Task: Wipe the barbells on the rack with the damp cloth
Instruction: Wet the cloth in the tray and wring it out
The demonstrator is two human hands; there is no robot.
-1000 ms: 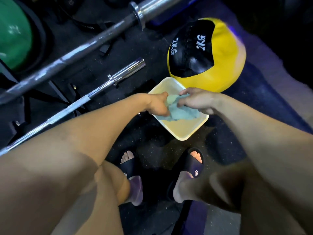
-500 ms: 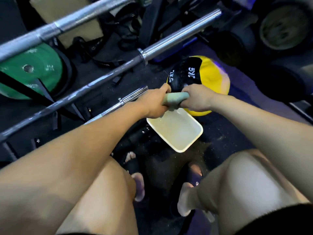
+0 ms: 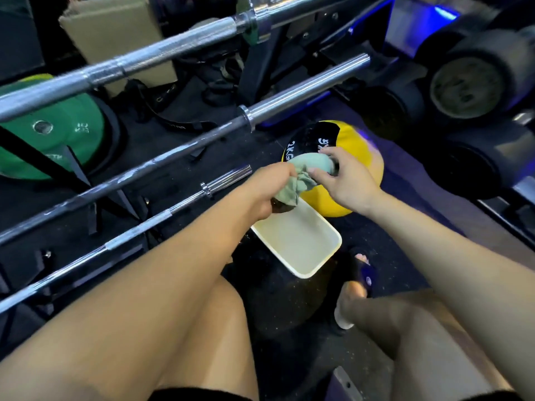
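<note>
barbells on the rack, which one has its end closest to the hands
The lowest, thinnest barbell. Its chrome sleeve ends just left of the left hand, which grips the green cloth. The two thicker bars sit higher and farther back.

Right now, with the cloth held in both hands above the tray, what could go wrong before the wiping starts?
1. The cloth hangs bunched between the left hand and right hand, partly past the edge of the white tray; if it is very wet, drips may land on the dark floor near the sandalled foot, a slip risk.
2. The tray lies close to that foot, so a step toward the nearest barbell might kick it.
</note>
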